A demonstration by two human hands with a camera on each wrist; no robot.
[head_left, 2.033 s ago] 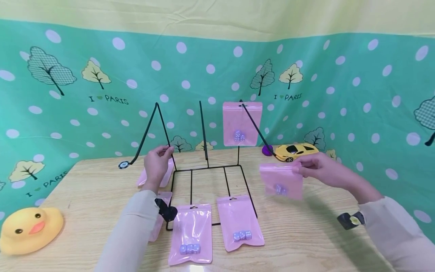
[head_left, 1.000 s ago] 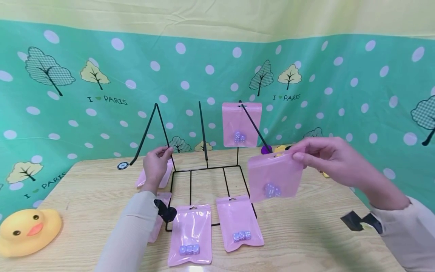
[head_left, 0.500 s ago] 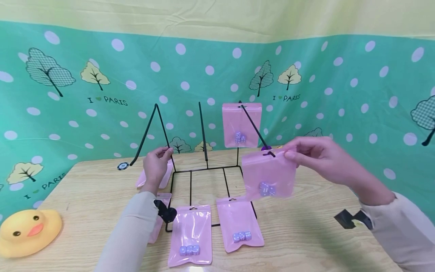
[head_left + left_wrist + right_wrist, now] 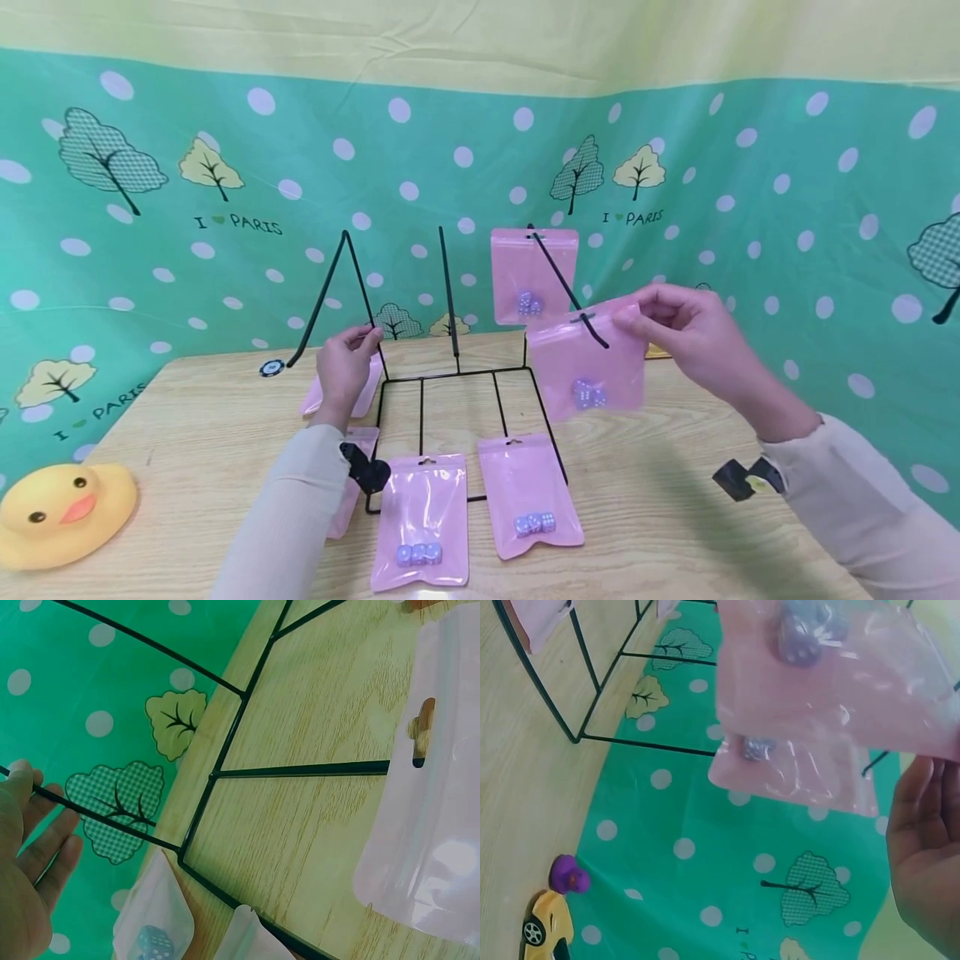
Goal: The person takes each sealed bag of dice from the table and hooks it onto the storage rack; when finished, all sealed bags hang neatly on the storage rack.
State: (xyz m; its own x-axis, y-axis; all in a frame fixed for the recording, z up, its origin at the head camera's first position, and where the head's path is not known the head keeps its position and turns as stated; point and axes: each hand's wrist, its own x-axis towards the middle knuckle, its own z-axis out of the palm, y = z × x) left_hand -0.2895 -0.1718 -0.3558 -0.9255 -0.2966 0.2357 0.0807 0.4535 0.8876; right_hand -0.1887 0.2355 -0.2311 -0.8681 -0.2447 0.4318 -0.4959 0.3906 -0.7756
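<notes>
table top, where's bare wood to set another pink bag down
Free: the table front right, between the flat bags and the right sleeve; also front left, between the rubber duck and the left sleeve. Crowded: around the wire rack, with bags on its base and left side.
</notes>
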